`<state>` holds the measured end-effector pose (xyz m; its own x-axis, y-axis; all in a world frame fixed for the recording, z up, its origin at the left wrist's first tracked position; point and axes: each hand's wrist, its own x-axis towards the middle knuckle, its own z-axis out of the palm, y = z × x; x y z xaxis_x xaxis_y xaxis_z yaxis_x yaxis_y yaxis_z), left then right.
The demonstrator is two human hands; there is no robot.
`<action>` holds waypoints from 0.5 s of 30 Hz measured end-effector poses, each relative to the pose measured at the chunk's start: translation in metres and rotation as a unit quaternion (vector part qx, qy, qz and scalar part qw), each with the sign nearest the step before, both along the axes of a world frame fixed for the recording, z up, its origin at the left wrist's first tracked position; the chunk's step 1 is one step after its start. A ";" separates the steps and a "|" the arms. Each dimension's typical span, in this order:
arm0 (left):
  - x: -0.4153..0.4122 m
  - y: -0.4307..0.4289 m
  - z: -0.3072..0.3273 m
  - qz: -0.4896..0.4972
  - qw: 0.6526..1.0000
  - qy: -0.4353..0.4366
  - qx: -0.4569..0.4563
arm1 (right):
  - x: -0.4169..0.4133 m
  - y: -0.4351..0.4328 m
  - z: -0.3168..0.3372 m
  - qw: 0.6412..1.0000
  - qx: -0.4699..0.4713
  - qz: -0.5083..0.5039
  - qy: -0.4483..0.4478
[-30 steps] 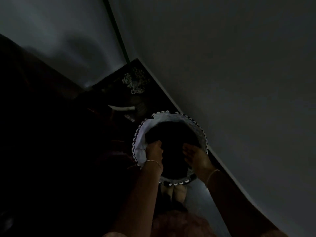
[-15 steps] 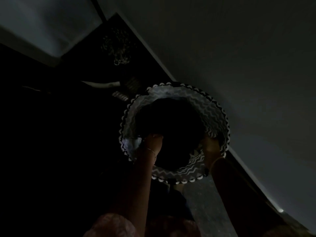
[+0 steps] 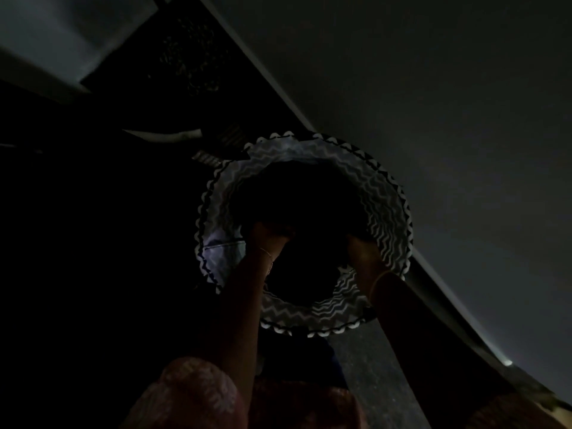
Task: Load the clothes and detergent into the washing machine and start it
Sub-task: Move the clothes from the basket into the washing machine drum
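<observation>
We find the left hand point(image 3: 268, 239) gripping dark clothes point(image 3: 305, 199) in the basket point(image 3: 390, 212). The right hand's point(image 3: 362, 252) grip is indiscernible. We judge loading, detergent and start outstanding.

Very dim and grainy; the left half is nearly black. Faint light touches the laundry basket point(image 3: 390, 218) and the wall point(image 3: 433, 88); lines bend near the edges.
</observation>
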<state>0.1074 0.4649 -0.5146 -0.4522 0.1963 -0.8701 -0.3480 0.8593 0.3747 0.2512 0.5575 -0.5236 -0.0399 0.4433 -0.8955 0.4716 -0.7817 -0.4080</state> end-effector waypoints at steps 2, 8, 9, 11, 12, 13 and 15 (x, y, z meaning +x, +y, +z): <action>0.007 -0.004 0.017 0.036 0.999 -0.001 -0.007 | -0.005 -0.001 0.022 0.999 0.021 0.043 0.000; 0.030 0.001 0.090 0.200 0.968 -0.123 0.091 | -0.010 0.002 0.085 0.970 0.106 0.217 0.032; 0.032 0.001 0.103 0.212 0.962 -0.144 0.096 | -0.008 0.003 0.097 0.964 0.119 0.236 0.038; 0.032 0.001 0.128 0.228 0.950 -0.177 0.115 | -0.006 0.005 0.120 0.953 0.127 0.272 0.047; 0.031 -0.001 0.145 0.231 0.947 -0.185 0.123 | -0.003 0.006 0.135 0.950 0.121 0.282 0.051; 0.030 -0.002 0.162 0.226 0.949 -0.183 0.125 | -0.001 0.007 0.149 0.948 0.109 0.294 0.061; 0.029 -0.004 0.198 0.202 0.954 -0.169 0.140 | 0.003 0.007 0.179 0.928 0.079 0.360 0.062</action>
